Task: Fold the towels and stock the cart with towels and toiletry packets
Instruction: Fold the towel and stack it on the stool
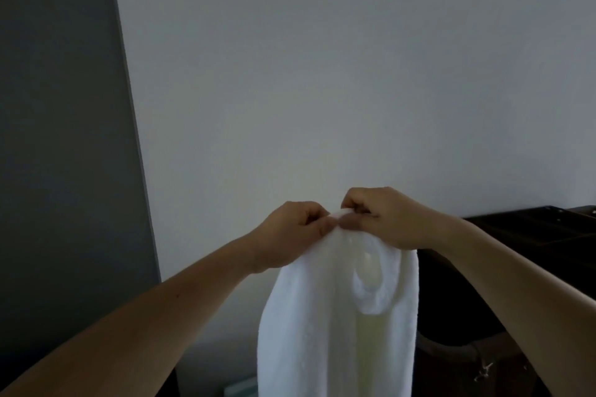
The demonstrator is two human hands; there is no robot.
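Pale wall (322,74) fills the background, a grey panel (64,138) along its left edge. Before it the left hand (295,229) and right hand (387,219) meet, fingers curled and pinching the top edge of a white towel (335,332), which hangs straight down in open air, its lower end cut off. At right a dark unit (532,229) has a tray-like top, contents too dim to tell.

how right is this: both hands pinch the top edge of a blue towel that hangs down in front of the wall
One detail is wrong: the towel is white, not blue. The head view shows it. The rest holds: the left hand and the right hand both pinch its top edge, close together, and it hangs down in front of the wall.
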